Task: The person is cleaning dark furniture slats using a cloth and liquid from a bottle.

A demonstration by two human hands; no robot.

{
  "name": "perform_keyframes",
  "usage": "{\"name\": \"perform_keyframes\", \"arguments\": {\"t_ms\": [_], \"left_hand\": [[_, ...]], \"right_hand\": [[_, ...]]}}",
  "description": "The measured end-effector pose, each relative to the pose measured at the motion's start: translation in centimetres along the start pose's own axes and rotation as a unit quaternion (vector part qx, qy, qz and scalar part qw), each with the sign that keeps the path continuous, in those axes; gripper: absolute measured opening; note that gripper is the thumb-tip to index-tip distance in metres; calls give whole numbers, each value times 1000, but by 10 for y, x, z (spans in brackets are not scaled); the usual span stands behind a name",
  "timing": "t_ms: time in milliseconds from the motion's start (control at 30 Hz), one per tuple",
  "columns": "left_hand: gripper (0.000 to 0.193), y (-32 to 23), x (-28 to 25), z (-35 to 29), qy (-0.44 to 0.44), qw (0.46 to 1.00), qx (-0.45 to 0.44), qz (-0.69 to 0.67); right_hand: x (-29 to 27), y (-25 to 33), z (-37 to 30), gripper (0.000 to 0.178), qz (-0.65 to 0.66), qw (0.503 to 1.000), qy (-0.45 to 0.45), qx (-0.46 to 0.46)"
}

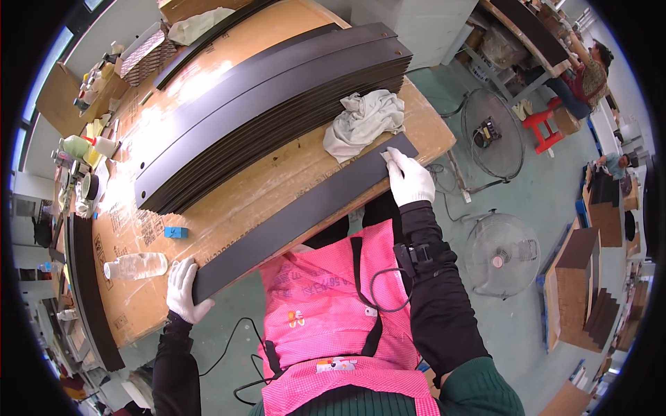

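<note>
Spanning a dark, flat panel (298,218) along the near edge of the tabletop (132,305), two gloved hands meet its ends. The left hand (183,290) brackets one end, while the right hand (411,182) lays its fingers over the other; whether either set is clenched cannot be told. Long and thin, the panel looks stiff, fairly light and perhaps slippery under gloves, best taken by its edges near both ends. Its underside is hidden, a pale scrap at the right fingertips is hard to identify, and glare washes out part of the stacked panels (277,104).
</note>
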State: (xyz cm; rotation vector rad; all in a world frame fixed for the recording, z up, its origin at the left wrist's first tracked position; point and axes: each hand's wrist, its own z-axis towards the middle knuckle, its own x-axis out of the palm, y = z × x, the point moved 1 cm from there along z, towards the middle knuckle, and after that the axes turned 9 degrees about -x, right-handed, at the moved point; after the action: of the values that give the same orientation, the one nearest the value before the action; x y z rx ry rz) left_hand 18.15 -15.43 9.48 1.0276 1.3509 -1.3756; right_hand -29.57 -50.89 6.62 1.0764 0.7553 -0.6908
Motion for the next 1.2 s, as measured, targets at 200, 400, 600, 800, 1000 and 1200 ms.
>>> {"name": "perform_keyframes", "arguments": {"t_ms": [200, 400, 600, 800, 1000, 1200], "left_hand": [[96, -2, 2, 0, 2, 1000, -16, -2], [95, -4, 2, 3, 13, 1000, -17, -6], [95, 7, -3, 13, 60, 998, 17, -3], [96, 11, -14, 4, 51, 999, 5, 1], [85, -6, -20, 29, 58, 996, 16, -67], [91, 9, 11, -5, -43, 994, 44, -92]], "right_hand": [[1, -3, 1, 34, -6, 1000, -4, -4], [-4, -7, 5, 33, -15, 1000, -9, 10], [-5, 1, -24, 33, 40, 998, -16, -39], [8, 24, -42, 28, 72, 995, 4, -73], [53, -93, -46, 42, 616, 777, 49, 117], [39, -35, 2, 37, 109, 981, 59, -147]]}}
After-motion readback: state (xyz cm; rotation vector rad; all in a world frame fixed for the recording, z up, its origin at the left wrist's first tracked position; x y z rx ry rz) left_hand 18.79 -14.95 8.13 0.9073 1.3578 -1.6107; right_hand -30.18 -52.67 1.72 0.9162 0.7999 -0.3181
